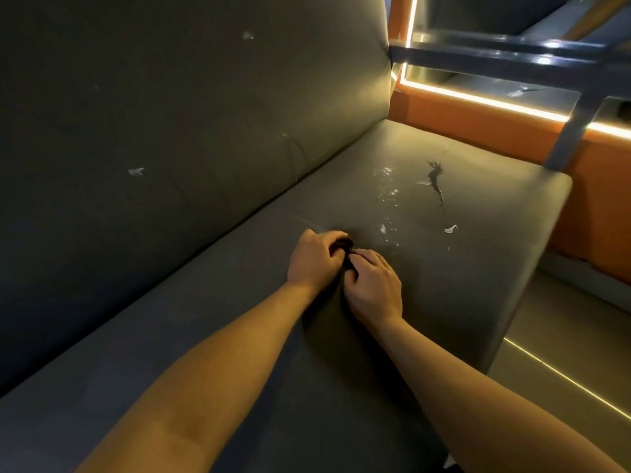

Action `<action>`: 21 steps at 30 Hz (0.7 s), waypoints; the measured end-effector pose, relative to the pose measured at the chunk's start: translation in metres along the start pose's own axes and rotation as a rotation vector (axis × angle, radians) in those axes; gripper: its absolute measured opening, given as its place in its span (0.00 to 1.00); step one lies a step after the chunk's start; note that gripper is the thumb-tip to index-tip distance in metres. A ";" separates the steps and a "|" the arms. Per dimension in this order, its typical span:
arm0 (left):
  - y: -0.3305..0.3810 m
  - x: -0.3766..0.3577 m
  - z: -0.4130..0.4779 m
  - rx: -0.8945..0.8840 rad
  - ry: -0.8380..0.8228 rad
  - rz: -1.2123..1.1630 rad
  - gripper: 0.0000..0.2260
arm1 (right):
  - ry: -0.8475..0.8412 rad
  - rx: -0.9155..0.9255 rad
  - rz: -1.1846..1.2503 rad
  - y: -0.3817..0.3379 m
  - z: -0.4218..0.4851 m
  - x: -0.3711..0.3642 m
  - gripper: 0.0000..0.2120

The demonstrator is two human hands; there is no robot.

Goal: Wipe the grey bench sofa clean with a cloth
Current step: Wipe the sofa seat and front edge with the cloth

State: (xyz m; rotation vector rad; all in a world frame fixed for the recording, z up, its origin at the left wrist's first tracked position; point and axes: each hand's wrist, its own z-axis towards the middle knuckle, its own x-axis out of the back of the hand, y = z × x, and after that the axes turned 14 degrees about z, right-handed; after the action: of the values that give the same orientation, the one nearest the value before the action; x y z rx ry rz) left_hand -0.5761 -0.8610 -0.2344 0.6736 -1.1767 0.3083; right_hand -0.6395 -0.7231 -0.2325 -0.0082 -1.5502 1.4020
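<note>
**Both hands bunched on the cloth, mess sitting just past them**

Watching the head view from my desk here; the grey bench sofa (239,319) fills nearly the whole picture, seat (426,302) running away to the upper right and the backrest (170,114) rising on the left.

The 2 hands meet roughly mid-seat, knuckles up and fingers curled in toward each other. The left hand (314,261) and right hand (374,288) both pinch a small dark wad between them, which I take to be the cloth (345,251). Most of it is hidden under the fingers, so I can't tell how big it is or how it's folded; it sits right down on the seat surface. Both forearms are bare and come in from the bottom edge.

Just beyond the hands, toward the seat's far end, there's a scatter of white flecks (387,187) and beside that a dark splatter (437,180); 1 white scrap (450,229) lies nearer the seat's right edge. The backrest has a few pale marks (136,171) too.

Off the sofa's far end: an orange panel (478,121) with a glowing light strip (478,96) along it, and a shiny metal frame (563,138) in front; pale floor (563,336) at the right.
</note>
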 end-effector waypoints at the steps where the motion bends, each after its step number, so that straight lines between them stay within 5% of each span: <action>1: 0.003 0.000 -0.005 -0.034 0.003 -0.001 0.17 | 0.001 -0.002 -0.005 -0.001 -0.001 0.001 0.17; 7: -0.010 0.009 -0.002 -0.100 0.127 0.169 0.20 | -0.099 -0.010 -0.154 -0.016 0.005 0.008 0.20; 15: -0.081 0.030 0.034 0.496 0.193 0.175 0.21 | -0.150 -0.040 -0.237 -0.018 0.009 0.004 0.19; 21: -0.041 0.015 0.039 0.311 0.123 0.074 0.21 | -0.084 -0.050 -0.130 -0.012 0.006 0.002 0.19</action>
State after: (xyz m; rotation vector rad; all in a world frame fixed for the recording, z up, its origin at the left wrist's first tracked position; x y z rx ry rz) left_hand -0.5767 -0.9191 -0.2252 0.8703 -1.0466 0.5953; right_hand -0.6368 -0.7303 -0.2213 0.1203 -1.6258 1.2752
